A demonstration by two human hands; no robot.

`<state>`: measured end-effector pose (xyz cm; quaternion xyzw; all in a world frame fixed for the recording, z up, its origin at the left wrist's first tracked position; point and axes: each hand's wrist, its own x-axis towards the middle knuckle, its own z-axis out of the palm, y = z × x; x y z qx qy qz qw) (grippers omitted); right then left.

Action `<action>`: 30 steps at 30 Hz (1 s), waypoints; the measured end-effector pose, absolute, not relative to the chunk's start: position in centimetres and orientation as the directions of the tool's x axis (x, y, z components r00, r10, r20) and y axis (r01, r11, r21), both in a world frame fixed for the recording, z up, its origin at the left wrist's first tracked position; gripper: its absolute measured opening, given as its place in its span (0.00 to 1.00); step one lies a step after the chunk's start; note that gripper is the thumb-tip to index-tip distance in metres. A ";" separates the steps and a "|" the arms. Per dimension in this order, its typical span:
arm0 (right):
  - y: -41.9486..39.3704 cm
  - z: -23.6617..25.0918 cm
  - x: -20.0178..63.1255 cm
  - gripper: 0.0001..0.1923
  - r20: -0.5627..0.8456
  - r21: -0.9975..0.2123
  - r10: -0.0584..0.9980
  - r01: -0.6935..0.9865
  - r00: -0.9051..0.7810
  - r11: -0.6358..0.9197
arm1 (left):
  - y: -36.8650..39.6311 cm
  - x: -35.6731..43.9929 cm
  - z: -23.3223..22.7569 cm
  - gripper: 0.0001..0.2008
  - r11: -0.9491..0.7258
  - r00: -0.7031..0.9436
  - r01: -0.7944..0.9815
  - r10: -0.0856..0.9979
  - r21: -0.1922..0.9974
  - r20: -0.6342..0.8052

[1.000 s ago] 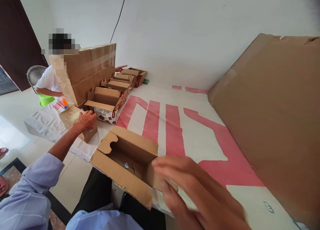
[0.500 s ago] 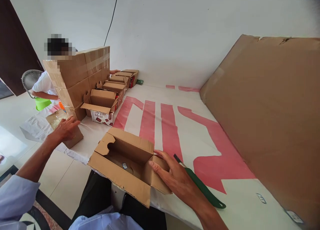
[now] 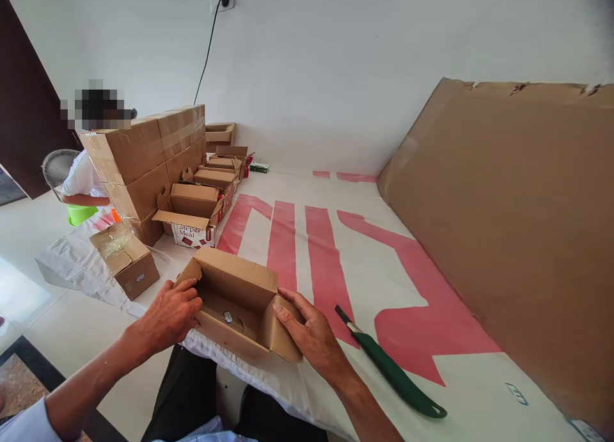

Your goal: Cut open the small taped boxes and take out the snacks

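Open cardboard box (image 3: 238,304), at 6 o'clock on the near edge of the table, top flaps up, interior showing brown with one small pale item lying on its floor, too small to identify. Left hand (image 3: 171,314) grasps the box's left end, fingers curled over the short flap; right hand (image 3: 313,334) clasps the right end, thumb on the inner face of that flap, fingers wrapped outside. Both hands grasping the box, neither clenched hard so far as can be seen. Judgement: box looks light and nearly empty, thin corrugated board, stiff along the walls but flaps will bend and the corners crush under a squeeze; best held low on the two end walls rather than by the flaps. Just to the right, at 4 o'clock, a green-handled knife (image 3: 393,373) lies on the white and pink table cover (image 3: 336,250), blade toward the box, apart from the right hand. At 9 o'clock, a small taped carton (image 3: 125,263) sits near the table's left edge. Toward 11 o'clock, a row of open cartons (image 3: 201,202), nearest one printed "Super Meal", beside a stack of sealed cartons (image 3: 144,167). Another person (image 3: 81,176) sits behind the stack. At 2 o'clock, a large cardboard sheet (image 3: 518,224) leans against the wall.
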<state>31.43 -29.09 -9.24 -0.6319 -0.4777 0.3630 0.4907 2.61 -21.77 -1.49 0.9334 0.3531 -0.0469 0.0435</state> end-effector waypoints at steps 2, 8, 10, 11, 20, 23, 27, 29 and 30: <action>-28.3 -9.9 31.1 0.35 0.021 -0.980 0.969 0.197 0.246 -0.028 | -21.0 2.0 -1.4 0.05 -0.708 0.706 0.706 0.704 0.005 -0.078; -25.8 -11.4 29.2 0.44 0.045 -0.997 0.989 0.071 0.138 0.036 | -17.7 0.2 -0.6 0.04 -0.618 0.623 0.778 0.783 -0.112 0.004; -25.0 -11.9 28.7 0.45 0.048 -0.997 0.992 0.057 0.114 0.042 | -16.5 0.1 -0.5 0.05 -0.575 0.585 0.802 0.811 -0.164 0.016; -24.7 -12.2 28.4 0.46 0.048 -0.997 0.994 0.062 0.103 0.042 | -15.9 0.1 -0.6 0.06 -0.551 0.565 0.813 0.824 -0.188 0.028; -24.2 -15.9 30.3 0.31 0.214 -0.904 0.955 0.411 0.204 0.115 | -16.1 2.3 -2.5 0.23 -0.355 0.385 0.923 0.870 -0.152 0.307; -24.1 -18.3 32.5 0.27 0.294 -0.843 0.916 0.526 0.275 0.113 | -18.6 3.1 -4.3 0.20 -0.337 0.290 0.940 0.871 0.051 0.397; -24.1 -21.4 34.0 0.22 0.385 -0.777 0.872 0.616 0.302 0.129 | -19.9 3.8 -8.3 0.07 -0.235 0.151 0.887 0.961 0.398 0.232; -24.0 -22.4 34.1 0.21 0.434 -0.746 0.851 0.648 0.296 0.155 | -19.1 4.2 -9.9 0.09 -0.149 0.084 0.851 0.985 0.504 0.149; -24.0 -22.8 34.1 0.21 0.454 -0.734 0.841 0.659 0.294 0.165 | -18.5 4.5 -10.5 0.11 -0.116 0.052 0.833 0.990 0.541 0.133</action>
